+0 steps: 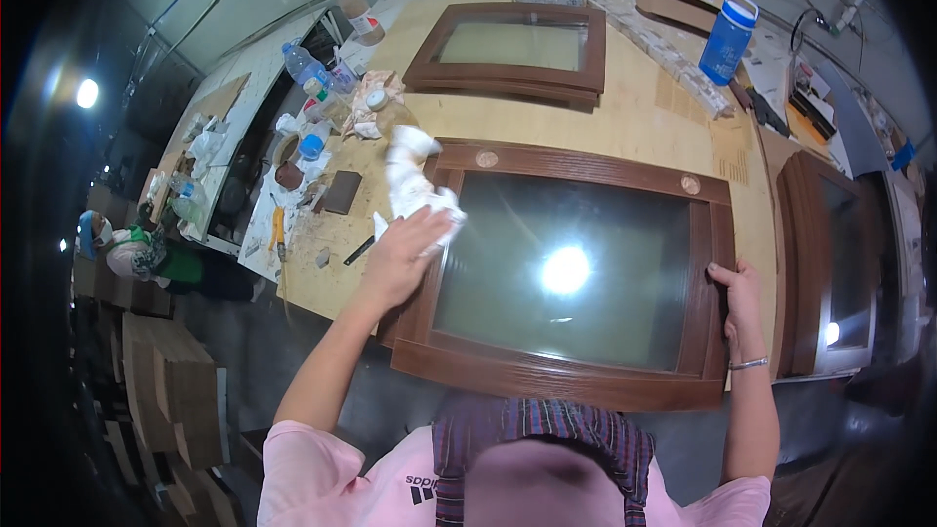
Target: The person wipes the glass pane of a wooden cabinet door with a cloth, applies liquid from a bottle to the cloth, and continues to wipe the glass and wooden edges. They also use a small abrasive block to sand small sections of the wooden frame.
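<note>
Striped apron (547, 417) and pink shirt (307, 468) are nearest the camera, along the lower edge. At far left a co-worker (185, 268) is seen beyond the table (625, 122), with brown boards (181, 385) stacked nearer. On the table's left part lie an orange cutter (278, 226), a blue-capped bottle (313, 142) and a brown block (342, 192).

Next, the left hand (412, 246) lies over a bunched white cloth (410, 176) at the left rail of a brown glazed frame (566, 317), fingers nearly straight; whether they grip the cloth, I cannot tell. That frame lies flat at the table's near edge, two round discs (487, 158) on its far rail. Behind it rests a smaller-looking frame (429, 49).

The right hand (739, 298), partly curled, holds the frame's right edge, thumb on top, other fingers mostly hidden. Farther right are a blue flask (725, 44) and another glazed frame (802, 263).
</note>
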Motion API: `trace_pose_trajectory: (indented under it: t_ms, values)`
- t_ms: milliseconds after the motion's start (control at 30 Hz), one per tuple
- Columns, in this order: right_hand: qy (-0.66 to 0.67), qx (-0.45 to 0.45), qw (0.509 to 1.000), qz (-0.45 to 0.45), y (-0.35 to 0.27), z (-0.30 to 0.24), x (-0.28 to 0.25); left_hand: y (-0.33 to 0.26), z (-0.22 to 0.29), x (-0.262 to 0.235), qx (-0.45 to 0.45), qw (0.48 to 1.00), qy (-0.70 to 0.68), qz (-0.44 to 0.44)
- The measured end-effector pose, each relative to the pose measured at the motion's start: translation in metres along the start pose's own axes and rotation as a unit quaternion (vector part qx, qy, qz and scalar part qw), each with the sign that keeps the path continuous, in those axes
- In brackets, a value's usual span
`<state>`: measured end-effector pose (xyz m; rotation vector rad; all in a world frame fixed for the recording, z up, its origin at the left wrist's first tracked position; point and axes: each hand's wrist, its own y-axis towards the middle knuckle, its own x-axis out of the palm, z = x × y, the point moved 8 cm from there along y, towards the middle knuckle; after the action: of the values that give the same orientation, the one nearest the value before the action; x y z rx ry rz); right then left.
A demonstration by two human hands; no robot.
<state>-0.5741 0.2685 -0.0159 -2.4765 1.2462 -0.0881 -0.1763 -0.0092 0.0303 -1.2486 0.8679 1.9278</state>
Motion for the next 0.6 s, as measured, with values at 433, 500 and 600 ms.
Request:
trace_pose_trajectory:
  t_ms: [433, 500, 600]
  values:
    - [0.082, -0.144, 0.986, 0.007, -0.033, -0.079, -0.009, 0.048, -0.061, -0.017, -0.260, 0.743, -0.604, 0.126]
    - [0.096, -0.160, 0.982, 0.003, -0.039, -0.089, -0.007, 0.040, -0.090, -0.035, -0.231, 0.767, -0.576, 0.163]
    - [0.138, -0.192, 0.971, -0.021, -0.046, -0.100, -0.007, 0.055, -0.061, -0.092, -0.159, 0.801, -0.547, 0.182]
